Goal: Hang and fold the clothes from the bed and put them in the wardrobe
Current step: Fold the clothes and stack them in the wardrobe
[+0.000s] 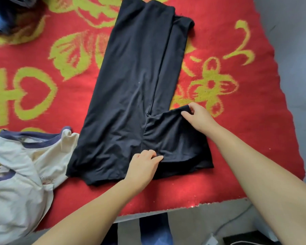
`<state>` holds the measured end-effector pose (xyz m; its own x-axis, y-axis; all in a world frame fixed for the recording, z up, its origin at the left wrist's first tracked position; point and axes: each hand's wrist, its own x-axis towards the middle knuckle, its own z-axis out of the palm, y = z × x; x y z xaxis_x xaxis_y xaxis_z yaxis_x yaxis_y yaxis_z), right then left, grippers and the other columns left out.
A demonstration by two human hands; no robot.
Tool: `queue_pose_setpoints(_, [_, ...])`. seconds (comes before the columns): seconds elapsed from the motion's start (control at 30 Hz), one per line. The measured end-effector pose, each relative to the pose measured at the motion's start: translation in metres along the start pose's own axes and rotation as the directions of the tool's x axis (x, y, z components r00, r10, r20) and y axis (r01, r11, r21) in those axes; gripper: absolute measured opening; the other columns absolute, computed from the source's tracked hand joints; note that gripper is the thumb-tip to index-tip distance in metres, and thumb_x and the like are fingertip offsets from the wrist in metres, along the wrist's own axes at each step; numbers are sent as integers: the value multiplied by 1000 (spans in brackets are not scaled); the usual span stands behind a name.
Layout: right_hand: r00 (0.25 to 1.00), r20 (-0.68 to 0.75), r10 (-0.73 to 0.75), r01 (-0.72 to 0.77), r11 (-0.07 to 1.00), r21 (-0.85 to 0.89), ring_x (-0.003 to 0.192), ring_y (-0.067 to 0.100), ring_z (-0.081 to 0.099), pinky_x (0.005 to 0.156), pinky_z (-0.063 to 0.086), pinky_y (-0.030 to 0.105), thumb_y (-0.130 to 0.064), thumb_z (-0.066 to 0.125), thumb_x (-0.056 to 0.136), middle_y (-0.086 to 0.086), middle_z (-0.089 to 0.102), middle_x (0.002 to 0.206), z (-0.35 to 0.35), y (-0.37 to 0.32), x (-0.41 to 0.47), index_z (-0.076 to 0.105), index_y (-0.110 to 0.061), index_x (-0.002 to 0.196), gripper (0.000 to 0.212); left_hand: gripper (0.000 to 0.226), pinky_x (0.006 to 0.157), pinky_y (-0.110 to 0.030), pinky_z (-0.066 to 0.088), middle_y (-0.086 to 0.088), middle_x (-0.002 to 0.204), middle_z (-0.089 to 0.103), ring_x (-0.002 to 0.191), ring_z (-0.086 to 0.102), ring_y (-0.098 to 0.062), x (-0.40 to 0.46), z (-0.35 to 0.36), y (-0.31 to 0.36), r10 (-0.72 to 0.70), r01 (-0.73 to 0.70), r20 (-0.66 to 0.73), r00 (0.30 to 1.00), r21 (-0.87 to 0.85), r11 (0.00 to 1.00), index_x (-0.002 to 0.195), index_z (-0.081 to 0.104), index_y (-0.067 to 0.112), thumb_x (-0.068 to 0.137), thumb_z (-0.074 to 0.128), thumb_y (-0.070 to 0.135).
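Observation:
A pair of black trousers lies flat on the red blanket with yellow patterns, legs folded together and pointing away from me. My left hand rests near the waist end, its fingers pinching a fold of the black cloth. My right hand pinches the corner of the seat flap that sticks out to the right, and lifts it slightly. A cream shirt with navy trim lies crumpled at the left.
Dark and blue clothes are heaped at the far left corner. The bed's near edge runs below my arms, with grey floor, a white cable and a dark item beneath. Grey floor borders the bed's right side.

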<state>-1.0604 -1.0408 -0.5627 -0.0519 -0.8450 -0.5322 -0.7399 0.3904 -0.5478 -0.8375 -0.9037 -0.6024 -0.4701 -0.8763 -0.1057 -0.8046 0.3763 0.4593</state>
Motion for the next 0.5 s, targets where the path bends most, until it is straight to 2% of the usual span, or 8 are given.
queue_pose_setpoints(0.1, [998, 66, -21, 12, 990, 144, 80, 3, 53, 66, 37, 15, -29, 59, 93, -11, 55, 87, -7, 11, -18, 51, -18, 105, 18, 35, 66, -29, 52, 4, 96, 66, 78, 62, -16, -10, -3, 2, -70, 77, 38, 997, -210, 975, 104, 73, 23, 89, 43, 29])
queue_pose_setpoints(0.13, [993, 121, -16, 3, 994, 105, 80, 2, 54, 66, 38, 15, -30, 62, 91, -12, 56, 87, -7, 16, -23, 52, -19, 105, 20, 36, 71, -28, 53, 6, 100, 66, 84, 61, -14, -15, -4, 3, -109, 121, 63, 992, -242, 963, 107, 72, 24, 90, 42, 33])
queue_pose_setpoints(0.2, [986, 164, -5, 18, 997, -75, 88, 15, 59, 69, 37, 27, -31, 61, 92, -5, 60, 90, -2, 30, -28, 58, -17, 102, 18, 40, 81, -27, 52, 10, 108, 65, 94, 57, -8, -20, -6, 4, -175, 197, 101, 979, -283, 939, 110, 71, 26, 90, 39, 39])
queue_pose_setpoints(0.23, [992, 125, -9, 25, 991, -129, 90, 20, 58, 68, 33, 29, -30, 58, 94, -2, 59, 91, 0, 35, -31, 60, -13, 102, 18, 42, 84, -26, 51, 11, 111, 65, 98, 54, -5, -21, -8, 5, -195, 221, 115, 974, -295, 930, 112, 71, 27, 90, 37, 41])
queue_pose_setpoints(0.27, [998, 58, -15, 21, 994, -104, 86, 21, 55, 67, 30, 29, -27, 53, 96, -2, 57, 88, 1, 36, -34, 58, -11, 101, 17, 44, 86, -25, 49, 11, 113, 64, 101, 52, -4, -20, -10, 6, -205, 234, 124, 971, -304, 923, 113, 70, 27, 90, 36, 43])
queue_pose_setpoints(0.33, [997, -71, -22, 28, 996, 81, 67, 19, 45, 62, 24, 32, -21, 46, 99, -2, 50, 70, -2, 31, -44, 49, -13, 86, 15, 47, 89, -22, 46, 12, 118, 62, 106, 49, -2, -17, -16, 11, -191, 228, 142, 971, -328, 917, 116, 69, 29, 90, 34, 45])
queue_pose_setpoints(0.4, [983, -184, -20, 49, 987, 154, 55, 19, 39, 59, 18, 35, -17, 42, 100, -1, 41, 58, -6, 26, -53, 38, -16, 78, 23, 46, 89, -19, 43, 12, 121, 60, 110, 46, 0, -16, -19, 17, -147, 193, 154, 977, -350, 917, 118, 67, 31, 90, 34, 45])
queue_pose_setpoints(0.5, [980, -195, 29, -12, 996, 86, 65, 36, 46, 60, 15, 38, -18, 39, 102, 5, 48, 62, -7, 34, -66, 37, -13, 88, 15, 38, 83, -18, 46, 12, 118, 61, 106, 48, 2, -21, -16, 24, -78, 122, 141, 987, -341, 932, 116, 67, 32, 91, 40, 39])
